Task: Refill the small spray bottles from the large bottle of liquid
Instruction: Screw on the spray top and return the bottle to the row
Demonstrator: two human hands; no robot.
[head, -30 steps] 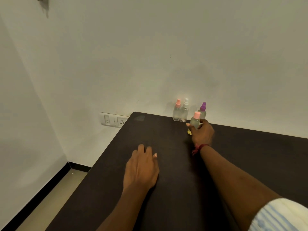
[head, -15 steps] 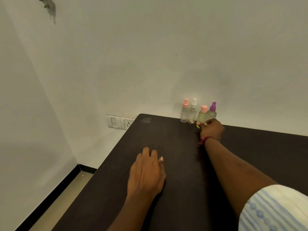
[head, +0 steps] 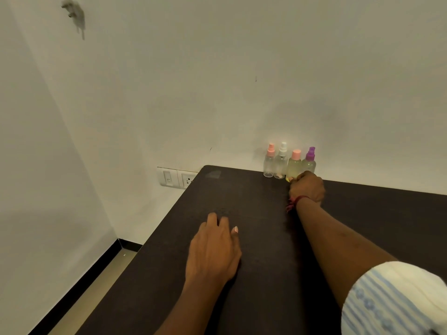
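Right of centre, against the wall, the right hand is closed around the base of the pink-capped spray bottle — seemingly setting it in the row; release comes next. Left hand lies spread, flat on the table.

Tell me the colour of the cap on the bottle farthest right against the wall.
Purple, on the rightmost spray bottle; the head view shows it clearly.

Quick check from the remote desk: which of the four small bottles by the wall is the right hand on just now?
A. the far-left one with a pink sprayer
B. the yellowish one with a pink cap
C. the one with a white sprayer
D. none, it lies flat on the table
B: the right hand is closed at the base of the pink-capped yellowish bottle, third from the left in the row.
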